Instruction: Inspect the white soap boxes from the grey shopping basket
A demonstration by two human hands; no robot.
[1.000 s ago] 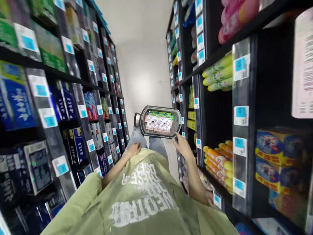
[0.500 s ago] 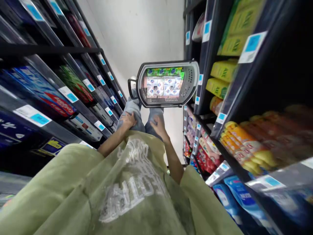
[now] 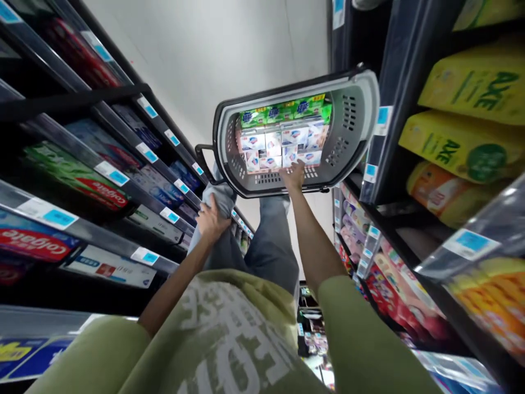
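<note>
A grey shopping basket (image 3: 356, 117) stands on the floor in a shop aisle, with white boxes (image 3: 279, 145) and green packs (image 3: 283, 109) inside it. My right hand (image 3: 293, 176) reaches over the basket's near rim and touches the white boxes, fingers partly hidden. My left hand (image 3: 211, 219) rests on my left knee, gripping the grey trouser leg. My green printed shirt (image 3: 229, 339) fills the bottom of the view.
Dark shelves line both sides of the narrow aisle. Toothpaste boxes (image 3: 94, 189) fill the left shelves. Yellow packs (image 3: 467, 148) and orange and red packets (image 3: 488, 295) fill the right shelves. The pale floor (image 3: 229, 54) runs beyond the basket.
I have bent lower and nearer to the basket. My right hand left my knee and went forward into the basket. My left hand stayed on the left knee.
</note>
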